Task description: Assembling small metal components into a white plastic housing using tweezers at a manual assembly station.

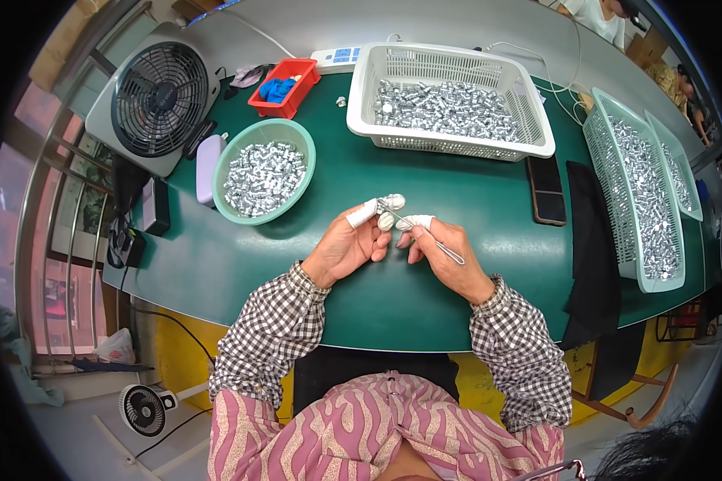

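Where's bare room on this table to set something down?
Bare tabletop: between the right hand and smartphone, and between the left sleeve and round green bowl. Crowded: back left, around the box fan and red basket.

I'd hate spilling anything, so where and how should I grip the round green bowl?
Probably pinch the rim of the round green bowl from the right: it stands upright, its lip exposed there, while the lilac object sits close on its left.

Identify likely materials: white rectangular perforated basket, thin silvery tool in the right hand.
White rectangular perforated basket: likely moulded plastic, satin, given its repeated openings and soft sheen. Thin silvery tool in the right hand: probably polished metal, judging by bright highlights; alloy unclear.
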The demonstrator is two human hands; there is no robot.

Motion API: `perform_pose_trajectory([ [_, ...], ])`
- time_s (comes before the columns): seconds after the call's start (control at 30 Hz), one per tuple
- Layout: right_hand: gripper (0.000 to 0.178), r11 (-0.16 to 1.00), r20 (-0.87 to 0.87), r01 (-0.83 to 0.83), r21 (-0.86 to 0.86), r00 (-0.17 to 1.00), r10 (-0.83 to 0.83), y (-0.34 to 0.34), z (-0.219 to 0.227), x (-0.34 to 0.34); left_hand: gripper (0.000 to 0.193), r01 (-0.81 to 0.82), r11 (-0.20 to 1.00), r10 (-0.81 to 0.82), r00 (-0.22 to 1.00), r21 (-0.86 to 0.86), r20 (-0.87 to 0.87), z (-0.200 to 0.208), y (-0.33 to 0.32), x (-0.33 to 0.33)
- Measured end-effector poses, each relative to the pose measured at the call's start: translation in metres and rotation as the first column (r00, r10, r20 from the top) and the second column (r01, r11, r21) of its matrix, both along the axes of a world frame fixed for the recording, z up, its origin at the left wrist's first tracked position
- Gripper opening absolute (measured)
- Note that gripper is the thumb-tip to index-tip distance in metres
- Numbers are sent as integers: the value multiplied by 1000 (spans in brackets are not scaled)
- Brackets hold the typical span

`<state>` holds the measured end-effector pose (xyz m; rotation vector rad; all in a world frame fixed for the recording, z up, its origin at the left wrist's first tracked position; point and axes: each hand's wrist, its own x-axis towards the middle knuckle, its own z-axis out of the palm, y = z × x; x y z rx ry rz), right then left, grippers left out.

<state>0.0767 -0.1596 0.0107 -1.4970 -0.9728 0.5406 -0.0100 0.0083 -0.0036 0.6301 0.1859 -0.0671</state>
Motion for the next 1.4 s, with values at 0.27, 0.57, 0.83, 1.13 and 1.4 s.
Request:
perform_pose_trajectory([
  [0.27, 11, 997, 525, -3, -80, 850, 45, -1, -6, 3, 35, -1, 983, 13, 998, 185, -62, 2, -4, -1],
  [0.57, 16, 998, 810, 38, -41, 586, 12, 5, -14, -2, 36, 35, 929, 13, 992, 368, -126, -2, -3, 0],
  [0.83, 20, 1000, -434, -21, 13, 900, 25, 9, -1, -9, 34, -26, 978, 42, 996, 207, -76, 3, -14, 0],
  [1.13, 15, 991, -365, -133, 18, 922, 130, 4, -3, 1, 36, -3, 1000, 3, 1000, 18, -10, -2, -6, -2],
  [1.4, 20, 994, 937, 25, -109, 336, 94, -3, 1, 8, 37, 28, 980, -18, 999, 195, -50, 6, -5, -5],
])
